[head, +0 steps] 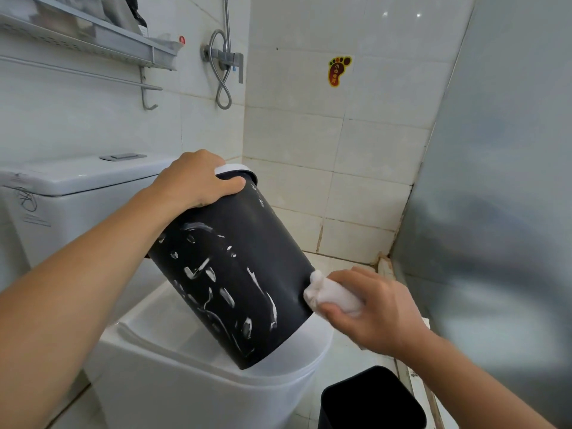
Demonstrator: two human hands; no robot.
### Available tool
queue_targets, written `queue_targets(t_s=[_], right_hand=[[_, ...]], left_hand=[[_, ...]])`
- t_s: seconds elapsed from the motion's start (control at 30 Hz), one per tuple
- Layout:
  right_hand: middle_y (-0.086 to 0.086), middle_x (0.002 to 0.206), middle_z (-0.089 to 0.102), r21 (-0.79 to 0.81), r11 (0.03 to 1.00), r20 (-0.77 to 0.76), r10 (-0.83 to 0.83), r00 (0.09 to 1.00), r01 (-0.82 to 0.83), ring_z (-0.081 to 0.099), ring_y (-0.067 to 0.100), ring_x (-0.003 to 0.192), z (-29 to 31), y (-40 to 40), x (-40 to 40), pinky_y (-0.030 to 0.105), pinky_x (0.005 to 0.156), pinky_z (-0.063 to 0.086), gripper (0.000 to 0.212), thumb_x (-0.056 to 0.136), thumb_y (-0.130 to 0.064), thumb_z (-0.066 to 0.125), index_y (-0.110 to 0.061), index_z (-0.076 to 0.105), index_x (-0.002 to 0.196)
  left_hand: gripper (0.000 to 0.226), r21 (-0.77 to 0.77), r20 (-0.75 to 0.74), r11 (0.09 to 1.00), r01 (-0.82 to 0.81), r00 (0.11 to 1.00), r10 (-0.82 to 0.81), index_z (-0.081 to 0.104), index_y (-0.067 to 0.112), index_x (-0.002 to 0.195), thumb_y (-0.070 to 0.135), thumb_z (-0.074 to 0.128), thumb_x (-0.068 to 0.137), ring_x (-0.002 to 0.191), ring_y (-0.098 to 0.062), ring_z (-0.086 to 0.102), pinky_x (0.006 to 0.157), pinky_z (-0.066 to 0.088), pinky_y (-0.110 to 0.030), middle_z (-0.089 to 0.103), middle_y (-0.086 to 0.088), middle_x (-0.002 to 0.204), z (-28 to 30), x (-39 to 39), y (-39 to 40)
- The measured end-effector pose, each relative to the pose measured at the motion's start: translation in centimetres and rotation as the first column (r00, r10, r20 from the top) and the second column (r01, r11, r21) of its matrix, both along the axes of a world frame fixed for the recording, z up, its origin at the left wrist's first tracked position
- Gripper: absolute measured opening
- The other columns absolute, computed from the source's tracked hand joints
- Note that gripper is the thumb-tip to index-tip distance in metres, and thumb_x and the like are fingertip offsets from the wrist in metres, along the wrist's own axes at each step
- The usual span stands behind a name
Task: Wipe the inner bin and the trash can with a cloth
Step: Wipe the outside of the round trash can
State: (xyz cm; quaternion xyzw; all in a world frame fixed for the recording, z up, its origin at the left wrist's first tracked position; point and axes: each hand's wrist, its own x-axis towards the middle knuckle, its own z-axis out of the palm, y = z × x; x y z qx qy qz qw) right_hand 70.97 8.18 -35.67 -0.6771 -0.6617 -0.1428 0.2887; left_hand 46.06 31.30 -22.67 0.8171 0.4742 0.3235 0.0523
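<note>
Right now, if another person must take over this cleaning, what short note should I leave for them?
Left hand: grips the top rim of the dark trash can, holding it tilted with its base on the closed toilet lid.
Right hand: holds a folded white cloth pressed against the can's lower right side.
Inner bin: stands on the floor, right of the toilet, untouched.
Done: some wiping, it seems; white streaks cover the can's front.
Left: clear the streaks, finish the can, wipe the inner bin.
</note>
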Motion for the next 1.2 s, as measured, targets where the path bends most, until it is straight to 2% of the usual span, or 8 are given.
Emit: queue_targets(t_s=[0.13,0.3,0.5,0.7,0.87,0.93,1.1,1.2], right_hand=[[-0.018,0.083,0.060,0.014,0.999,0.095,0.046,0.994,-0.047,0.059,0.006,0.073,0.0,-0.4,-0.3,0.026,0.057,0.047,0.037,0.079,-0.070,0.061,-0.044,0.067,0.105],[-0.017,0.087,0.062,0.036,0.987,0.026,-0.156,0.987,0.155,0.060,0.008,0.073,0.0,0.5,-0.3,0.030,0.061,0.051,0.042,0.081,-0.077,0.049,-0.046,0.063,0.106],[-0.014,0.081,0.061,0.017,0.999,0.150,0.030,0.988,-0.033,0.059,0.009,0.071,0.4,-0.3,-1.0,0.031,0.055,0.049,0.038,0.081,-0.071,0.059,-0.041,0.067,0.104],[-0.015,0.085,0.060,-0.004,0.976,0.097,-0.217,0.971,0.218,0.060,0.010,0.075,0.4,0.5,0.5,0.031,0.062,0.051,0.044,0.085,-0.078,0.046,-0.042,0.062,0.105],[-0.018,0.090,0.065,-0.037,0.998,0.005,0.051,0.999,-0.051,0.062,0.007,0.078,-0.1,-0.6,0.1,0.031,0.064,0.053,0.041,0.078,-0.067,0.062,-0.042,0.061,0.111],[-0.019,0.091,0.066,-0.031,0.997,-0.017,0.066,0.998,-0.067,0.063,0.007,0.080,0.1,-0.3,-0.1,0.031,0.066,0.054,0.042,0.076,-0.066,0.063,-0.043,0.061,0.112],[-0.018,0.089,0.066,-0.010,0.995,-0.090,-0.101,0.991,0.101,0.061,0.008,0.080,0.6,1.2,-0.2,0.030,0.068,0.050,0.038,0.082,-0.069,0.058,-0.040,0.066,0.105],[-0.015,0.091,0.066,0.025,0.988,-0.053,-0.153,0.987,0.155,0.062,0.011,0.079,0.6,1.4,-0.7,0.032,0.066,0.051,0.039,0.085,-0.070,0.053,-0.039,0.064,0.104]], left_hand=[[0.044,0.004,0.000,1.000,0.027,1.000,-0.027,0.056,0.015,0.072,0.057,0.066,0.085,0.078,-0.027,0.060,0.060,0.039,-0.034,0.063,-0.004,0.079,-0.1,0.1,0.2],[0.043,0.026,-0.034,0.999,0.025,0.999,-0.024,0.058,0.017,0.075,0.058,0.064,0.085,0.078,-0.025,0.059,0.061,0.040,-0.034,0.064,-0.004,0.081,0.2,0.7,-0.1],[0.042,0.043,-0.045,0.999,0.000,0.999,0.002,0.060,0.019,0.076,0.059,0.064,0.085,0.080,-0.028,0.060,0.062,0.040,-0.034,0.064,-0.003,0.082,0.3,1.2,-0.3],[0.046,0.048,-0.069,0.995,0.084,0.994,-0.081,0.058,0.018,0.076,0.062,0.065,0.085,0.075,-0.023,0.059,0.061,0.040,-0.034,0.063,-0.002,0.080,0.7,1.9,-1.2],[0.046,0.064,-0.065,0.997,0.038,0.997,-0.034,0.056,0.017,0.075,0.061,0.065,0.083,0.075,-0.027,0.060,0.060,0.040,-0.034,0.063,-0.003,0.078,0.6,2.2,-1.0],[0.048,0.056,-0.061,0.997,0.050,0.997,-0.047,0.055,0.015,0.074,0.061,0.065,0.084,0.075,-0.027,0.060,0.060,0.039,-0.034,0.062,-0.004,0.078,0.7,2.0,-0.9],[0.045,0.050,-0.065,0.990,0.130,0.990,-0.127,0.053,0.021,0.069,0.059,0.067,0.086,0.075,-0.023,0.058,0.060,0.038,-0.034,0.061,-0.001,0.077,0.8,1.9,-1.5],[0.045,0.070,-0.063,0.996,0.056,0.997,-0.052,0.054,0.019,0.071,0.061,0.065,0.084,0.076,-0.027,0.059,0.062,0.040,-0.035,0.062,-0.003,0.078,0.6,2.0,-1.1]])
